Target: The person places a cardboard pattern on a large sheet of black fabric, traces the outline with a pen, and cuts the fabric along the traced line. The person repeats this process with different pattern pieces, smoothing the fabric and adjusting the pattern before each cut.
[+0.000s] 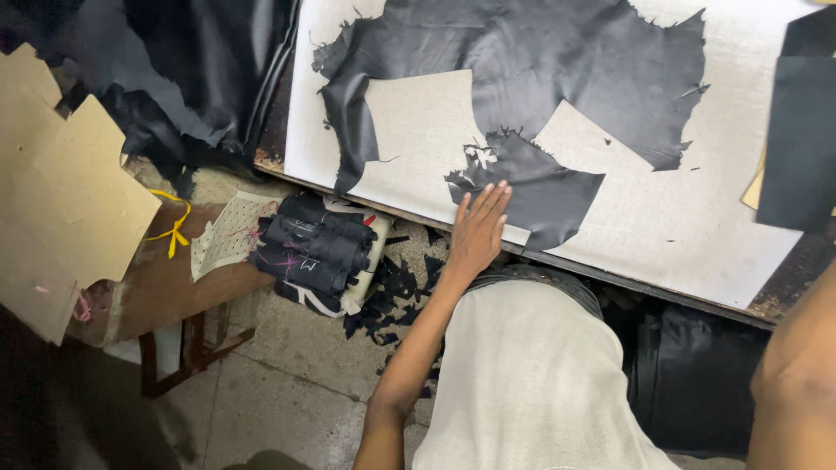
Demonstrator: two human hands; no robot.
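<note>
Far to the left of our left hand we see tan cardboard patterns stacked on a wooden stool, with a yellow cord lying at the stool's back edge. Nearer the hand, a perforated white sheet hangs over the stool's corner, and just beside it a bundle of rolled black leather pieces sits below the table edge. Small black scraps litter the floor under the forearm.

Our left hand lies flat, fingers straight and close together, holding nothing. Its fingertips touch the lower flap of the black leather hide, right at the near edge of the cutting board. The hide spreads up and away from the hand, with large angular pieces cut out so the pale board shows through.

Well to the right of the hand, a dark rectangular leather piece rests at the board's far side. Of the right arm only the forearm shows at the frame edge; we cannot tell how that hand stands, since it is out of view.
</note>
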